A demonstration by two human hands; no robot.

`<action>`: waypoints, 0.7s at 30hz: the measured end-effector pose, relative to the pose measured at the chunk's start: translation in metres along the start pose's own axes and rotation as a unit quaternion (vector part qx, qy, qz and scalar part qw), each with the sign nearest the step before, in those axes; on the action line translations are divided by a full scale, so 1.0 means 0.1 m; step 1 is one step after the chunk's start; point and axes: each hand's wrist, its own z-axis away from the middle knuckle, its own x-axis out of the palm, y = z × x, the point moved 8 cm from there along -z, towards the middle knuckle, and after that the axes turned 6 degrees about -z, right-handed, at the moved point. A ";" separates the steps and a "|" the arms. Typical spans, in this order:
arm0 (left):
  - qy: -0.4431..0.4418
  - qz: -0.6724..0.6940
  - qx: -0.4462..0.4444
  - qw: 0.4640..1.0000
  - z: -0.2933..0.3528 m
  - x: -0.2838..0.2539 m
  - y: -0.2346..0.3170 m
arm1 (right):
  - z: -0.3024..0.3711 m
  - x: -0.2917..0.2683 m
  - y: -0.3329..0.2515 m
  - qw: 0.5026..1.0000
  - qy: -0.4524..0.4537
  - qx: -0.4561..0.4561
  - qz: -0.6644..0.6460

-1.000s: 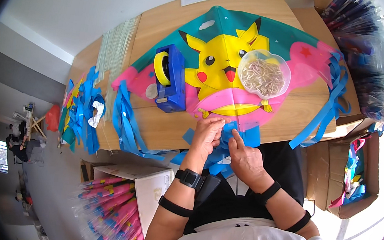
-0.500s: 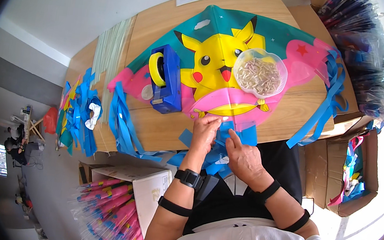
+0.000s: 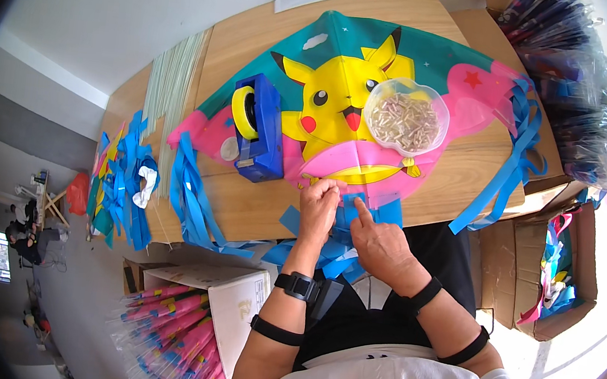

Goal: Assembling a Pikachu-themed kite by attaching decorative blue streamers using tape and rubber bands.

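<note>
A kite (image 3: 311, 126) printed with a yellow cartoon animal on green and pink lies spread over the table, its lower tip toward me. At that tip, my left hand (image 3: 318, 208) is closed in a pinch; what is between the fingertips is too small to make out. Close beside it, my right hand (image 3: 385, 246) has its forefinger and thumb on the blue strips (image 3: 342, 228) below the tip, its other fingers curled. On the kite stand a blue tape dispenser (image 3: 268, 136) with a yellow roll and a clear flower-shaped bowl (image 3: 440, 134) of small pale tube-like pieces.
Blue ribbons (image 3: 515, 166) hang off the table's right, more (image 3: 192, 199) off its left. Thin pale rods (image 3: 172, 82) lie left. Bagged pink goods fill a box (image 3: 238, 318) below; another carton (image 3: 527, 278) stands right, under plastic-wrapped bundles (image 3: 587, 103). People (image 3: 25, 235) sit far left.
Both hands have shifted slightly left, and the right forefinger has moved a little closer to the left fingertips. The small white bit seen at the left fingertips before no longer shows.
</note>
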 end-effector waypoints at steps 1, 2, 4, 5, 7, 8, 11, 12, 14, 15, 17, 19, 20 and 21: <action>-0.093 0.086 -0.128 0.984 0.11 0.10 -0.02 | 0.01 -0.01 0.00 1.000 -0.005 -0.002 0.002; -0.168 0.102 -0.195 0.961 0.18 0.15 -0.08 | 0.01 -0.01 -0.04 1.000 -0.010 -0.010 0.004; -0.131 0.127 -0.204 0.962 0.20 0.10 -0.03 | 0.03 0.00 -0.01 1.000 -0.013 -0.007 -0.011; -0.113 0.140 -0.208 0.961 0.21 0.07 -0.02 | 0.04 0.02 0.02 1.000 -0.015 -0.005 -0.019; -0.072 0.172 -0.191 0.964 0.19 0.04 0.03 | 0.09 -0.09 0.10 0.990 0.062 -0.003 -0.128; -0.040 0.186 -0.180 0.965 0.19 0.01 0.02 | 0.12 -0.14 0.13 0.978 0.100 -0.002 -0.182; 0.086 0.174 -0.073 0.978 0.16 -0.22 -0.20 | 0.17 -0.22 0.29 0.940 0.197 0.084 -0.266; 0.131 0.160 -0.026 0.978 0.19 -0.30 -0.24 | 0.18 -0.19 0.35 0.934 0.194 0.119 -0.274; 0.073 0.154 -0.068 0.983 0.37 -0.10 -0.09 | 0.23 -0.12 0.52 0.917 0.192 0.196 -0.288; 0.050 0.150 -0.087 0.984 0.49 -0.02 0.04 | 0.22 -0.13 0.50 0.917 0.200 0.195 -0.284; -0.046 0.101 -0.057 0.992 0.64 0.22 0.18 | 0.21 -0.14 0.45 0.918 0.213 0.192 -0.275; -0.007 0.111 -0.032 0.993 0.70 0.28 0.15 | 0.21 -0.11 0.40 0.926 0.212 0.169 -0.263; -0.005 0.137 -0.049 0.989 0.70 0.29 0.09 | 0.22 -0.10 0.39 0.930 0.212 0.158 -0.256; -0.002 0.163 -0.065 0.984 0.69 0.30 0.03 | 0.22 -0.11 0.37 0.928 0.211 0.136 -0.276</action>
